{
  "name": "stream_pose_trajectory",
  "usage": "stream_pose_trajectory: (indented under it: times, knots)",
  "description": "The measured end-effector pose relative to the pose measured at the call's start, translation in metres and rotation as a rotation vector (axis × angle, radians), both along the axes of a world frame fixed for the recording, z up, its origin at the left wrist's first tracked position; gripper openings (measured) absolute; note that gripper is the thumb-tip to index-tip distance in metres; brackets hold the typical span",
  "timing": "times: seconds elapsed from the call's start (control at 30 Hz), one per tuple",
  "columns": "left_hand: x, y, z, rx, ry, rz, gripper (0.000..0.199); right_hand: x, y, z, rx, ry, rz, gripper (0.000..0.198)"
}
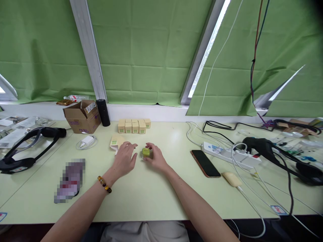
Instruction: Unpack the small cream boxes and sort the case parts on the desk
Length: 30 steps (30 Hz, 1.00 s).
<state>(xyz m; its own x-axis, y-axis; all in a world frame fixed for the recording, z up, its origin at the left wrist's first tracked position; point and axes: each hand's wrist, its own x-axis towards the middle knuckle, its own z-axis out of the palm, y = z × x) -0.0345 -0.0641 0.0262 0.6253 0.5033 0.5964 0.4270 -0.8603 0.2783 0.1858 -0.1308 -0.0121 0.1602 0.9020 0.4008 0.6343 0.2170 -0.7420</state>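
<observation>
A small, rounded green object (145, 152) sits at the middle of the table, with something clear and plastic-like around its base. My right hand (156, 158) curls about its right side, thumb and fingertips at its edges. To the left, my left hand (124, 156) is held with its fingers apart and nothing in them. Just beyond those fingers lies a small cream box (116, 141) with a green label and a white flap sticking out; my left hand partly covers it. Several similar cream boxes (135, 126) stand in a close group farther back.
On the left are a cardboard box (82, 117), a black cylinder (103, 112), a charger with coiled cable (87, 141) and a black headset (32, 148). On the right lie a phone (205, 163), a power strip (227, 154), a cream mouse-shaped item (231, 179) and loose cables.
</observation>
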Motion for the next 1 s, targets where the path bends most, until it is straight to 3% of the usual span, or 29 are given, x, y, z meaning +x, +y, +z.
stream_pose_trajectory:
  times: [0.13, 0.23, 0.43, 0.63, 1.0]
  knots:
    - [0.01, -0.009, -0.01, -0.124, -0.035, -0.074, 0.037, -0.005, 0.002, -0.005, -0.041, -0.108, -0.034, 0.058]
    - [0.012, -0.007, -0.011, -0.188, -0.119, -0.093, 0.036, -0.007, 0.001, -0.003, -0.036, -0.004, 0.0, 0.046]
    - [0.012, -0.003, -0.007, -0.279, -0.296, -0.149, 0.026, -0.027, -0.009, 0.01, 0.128, 0.12, 0.183, 0.046]
    - [0.014, -0.003, -0.005, -0.411, -0.453, -0.138, 0.014, -0.035, -0.01, 0.006, 0.11, 0.228, 0.123, 0.057]
    - [0.013, 0.005, -0.004, -0.752, -0.612, -0.164, 0.025, -0.037, -0.008, 0.01, 0.116, 0.352, 0.101, 0.046]
